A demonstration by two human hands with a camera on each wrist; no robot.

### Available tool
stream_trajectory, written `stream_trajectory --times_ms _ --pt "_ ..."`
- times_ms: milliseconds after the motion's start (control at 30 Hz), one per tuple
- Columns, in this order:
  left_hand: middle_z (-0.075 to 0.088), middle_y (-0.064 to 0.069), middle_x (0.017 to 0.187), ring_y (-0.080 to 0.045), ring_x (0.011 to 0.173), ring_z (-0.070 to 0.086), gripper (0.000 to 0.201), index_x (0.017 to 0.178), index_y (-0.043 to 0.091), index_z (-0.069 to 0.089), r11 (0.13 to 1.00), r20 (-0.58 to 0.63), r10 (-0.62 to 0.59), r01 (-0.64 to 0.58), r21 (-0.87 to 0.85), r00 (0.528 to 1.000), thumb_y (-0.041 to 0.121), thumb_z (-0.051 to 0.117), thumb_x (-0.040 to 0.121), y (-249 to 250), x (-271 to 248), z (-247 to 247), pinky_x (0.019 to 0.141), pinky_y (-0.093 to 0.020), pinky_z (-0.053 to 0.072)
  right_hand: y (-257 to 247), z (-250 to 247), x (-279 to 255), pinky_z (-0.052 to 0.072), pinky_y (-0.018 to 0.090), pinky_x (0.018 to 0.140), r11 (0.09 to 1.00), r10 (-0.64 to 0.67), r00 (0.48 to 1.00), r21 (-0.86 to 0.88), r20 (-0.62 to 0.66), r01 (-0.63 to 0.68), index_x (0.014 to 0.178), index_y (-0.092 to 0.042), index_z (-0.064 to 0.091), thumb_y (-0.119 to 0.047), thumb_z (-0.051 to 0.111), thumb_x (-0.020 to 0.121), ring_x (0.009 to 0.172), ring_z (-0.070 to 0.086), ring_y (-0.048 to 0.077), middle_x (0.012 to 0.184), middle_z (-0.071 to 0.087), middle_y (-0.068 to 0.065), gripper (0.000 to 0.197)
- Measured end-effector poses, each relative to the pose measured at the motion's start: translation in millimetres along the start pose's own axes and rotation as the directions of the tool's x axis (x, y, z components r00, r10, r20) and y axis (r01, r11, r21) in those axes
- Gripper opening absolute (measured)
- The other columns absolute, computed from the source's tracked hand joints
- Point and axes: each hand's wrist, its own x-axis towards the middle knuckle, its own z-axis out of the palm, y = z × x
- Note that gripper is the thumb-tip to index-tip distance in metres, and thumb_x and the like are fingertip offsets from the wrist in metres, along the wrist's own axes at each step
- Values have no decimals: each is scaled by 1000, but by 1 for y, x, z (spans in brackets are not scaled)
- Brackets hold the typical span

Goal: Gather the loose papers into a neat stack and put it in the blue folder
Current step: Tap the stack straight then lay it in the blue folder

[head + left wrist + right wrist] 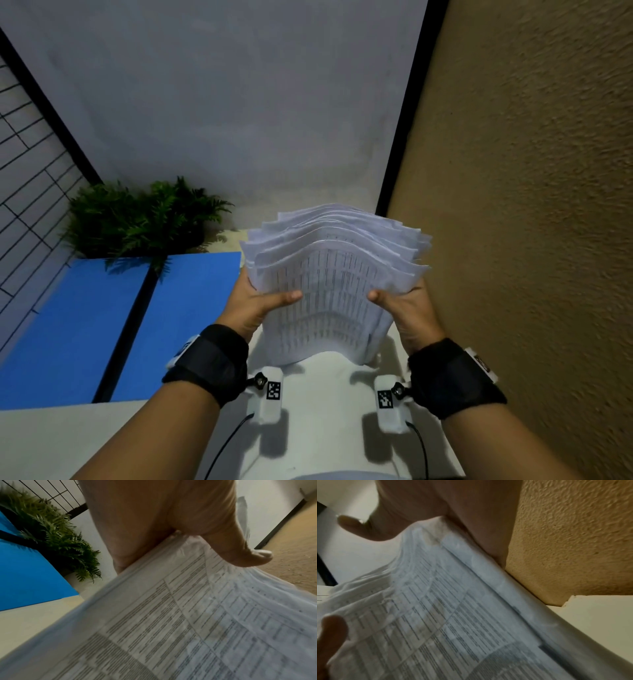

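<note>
Over the white table [315,394], at centre of the head view, both hands hold the papers [329,281] upright on their lower edge. The left hand [253,308] grips the bundle's 9 o'clock side, thumb laid across the front sheet; the right hand [404,308] mirrors it at 3 o'clock. Upper edges are staggered and wavy, so the stack looks not yet squared; standing it on end is probably meant to let the sheets settle level. The blue folder [191,318] lies open and flat at 9 o'clock of the papers, just beside them, ready to receive. A fern [144,219] stands at 11 o'clock.

Left wrist view: the thumb [240,553] presses onto printed sheets [188,615], palm against their side edge. The other fingers are hidden behind the bundle; how far they curl, I cannot tell. Folder [30,577] visible at 9 o'clock.

Right wrist view: thumb [361,527] at 10 o'clock, raised slightly off the papers [453,608], palm clamped against their edge. The textured tan wall [573,534] lies beyond.

Judgement: the squaring step is in hand, insertion pending.
</note>
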Motion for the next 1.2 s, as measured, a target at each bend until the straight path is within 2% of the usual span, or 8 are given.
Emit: stream_trajectory --times_ms 133,267,567,733,833,1000,1133,1200 --pt "71 -7 120 -18 111 67 89 130 13 57 997 -31 58 -59 -52 998 25 91 49 7 -2 -2 83 -24 56 -3 1 1 52 55 96 1000 -17 997 -24 -75 15 137 -12 42 -34 97 43 117 63 31 128 63 16 111" --pt "70 -7 122 -18 113 66 99 132 12 55 998 6 60 -60 -9 998 35 94 45 12 -4 -2 83 -23 56 -10 7 -1 53 51 96 996 -32 999 -90 -34 29 140 -27 35 -44 96 35 119 61 26 131 59 10 123" --pt "64 -7 131 -17 120 63 105 138 12 46 993 4 111 -111 24 994 44 92 49 27 -5 0 95 -31 54 -22 21 0 55 51 93 989 -93 995 -119 -27 89 133 -38 38 -64 86 40 116 63 27 131 58 8 108" --pt "67 -5 125 -20 114 65 100 132 20 50 990 -90 123 -129 -63 988 56 89 47 32 -7 8 97 -40 52 -20 30 2 53 57 93 970 -227 967 -120 -119 213 130 -54 35 -66 78 58 117 61 31 136 50 10 85" --pt "67 -2 118 -13 104 68 95 123 27 51 988 -143 142 -149 -40 979 66 84 43 38 -6 14 88 -31 55 -19 30 3 52 59 92 881 -401 908 -321 -120 347 136 -59 29 -62 70 73 121 55 36 138 45 10 75" --pt "62 -1 109 -13 92 67 73 111 35 53 983 -250 176 -184 -9 952 75 73 53 47 -4 24 71 -28 56 -24 41 1 49 11 81 685 -550 835 -571 2 452 125 -45 52 -50 48 89 105 53 -4 113 49 -14 37" --pt "57 -11 123 -30 109 59 43 105 40 57 981 -338 190 -165 101 922 63 69 71 48 1 24 86 -45 55 -21 38 2 45 9 83 648 -633 770 -602 -85 467 109 -29 63 -34 45 95 99 52 -8 106 52 -18 23" --pt "60 -4 108 -24 96 62 24 106 32 55 980 -336 200 -182 84 920 41 65 86 48 1 25 72 -32 57 -19 35 2 47 10 83 660 -633 764 -602 -123 450 116 -29 61 -29 46 97 100 52 -9 110 47 -22 25"
